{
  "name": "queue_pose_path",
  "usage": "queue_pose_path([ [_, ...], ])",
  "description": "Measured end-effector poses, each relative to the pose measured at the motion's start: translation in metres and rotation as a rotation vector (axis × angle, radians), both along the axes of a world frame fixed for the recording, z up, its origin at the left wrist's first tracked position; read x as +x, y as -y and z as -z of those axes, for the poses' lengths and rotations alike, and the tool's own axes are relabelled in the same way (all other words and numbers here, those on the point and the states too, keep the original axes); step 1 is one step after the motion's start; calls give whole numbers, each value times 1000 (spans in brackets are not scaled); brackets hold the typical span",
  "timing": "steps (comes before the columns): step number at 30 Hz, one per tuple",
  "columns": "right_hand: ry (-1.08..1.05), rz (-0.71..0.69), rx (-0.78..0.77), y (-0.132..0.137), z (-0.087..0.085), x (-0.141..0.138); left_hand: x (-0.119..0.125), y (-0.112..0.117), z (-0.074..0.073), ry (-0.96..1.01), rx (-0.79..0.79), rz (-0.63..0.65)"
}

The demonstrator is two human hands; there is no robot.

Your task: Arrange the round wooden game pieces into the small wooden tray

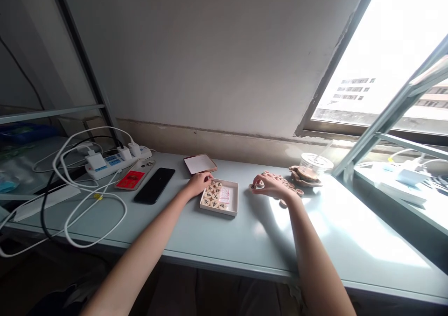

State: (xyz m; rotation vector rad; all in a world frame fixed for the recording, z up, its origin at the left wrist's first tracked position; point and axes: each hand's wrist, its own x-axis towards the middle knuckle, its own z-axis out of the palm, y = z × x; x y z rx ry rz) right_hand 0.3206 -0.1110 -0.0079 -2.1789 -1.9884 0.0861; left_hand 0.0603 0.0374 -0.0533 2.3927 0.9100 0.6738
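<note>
A shallow open box sits mid-table, with several round wooden Chinese chess pieces in rows on its left side. A paper with red lines shows on its right. My left hand is closed at the box's far left corner, its fingertips curled over the rim beside the pieces. My right hand pinches a chess piece just above the table, right of the box. Behind and right of this hand lies a pile of loose chess pieces, partly hidden by the hand and wrist.
The box lid lies behind the box. Leftward are a black phone, a phone case with a red card, and a power strip with looping cables. A lidded plastic cup stands back right in a brown holder. Metal posts flank the table.
</note>
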Motion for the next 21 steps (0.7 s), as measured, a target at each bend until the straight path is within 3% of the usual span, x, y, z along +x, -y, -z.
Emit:
queue_pose_path([
  [4, 50, 149, -21, 9, 6, 14, 0, -5, 6, 5, 23, 14],
  [8, 1, 123, -25, 8, 1, 11, 1, -12, 13, -26, 47, 11],
  [10, -83, 36, -22, 5, -5, 1, 1, -13, 15, -23, 44, 12],
  [13, -262, -232, 13, -2, -8, -32, 2, -14, 17, -10, 44, 13],
  [16, -224, -458, -101, -9, -3, -77, 2, -14, 17, 16, 38, 25],
  [19, -179, -517, -93, -12, 5, -102, 4, -14, 17, 37, 10, 31],
  [21, -175, -489, -74, -12, 5, -100, 4, -14, 15, 47, -2, 36],
])
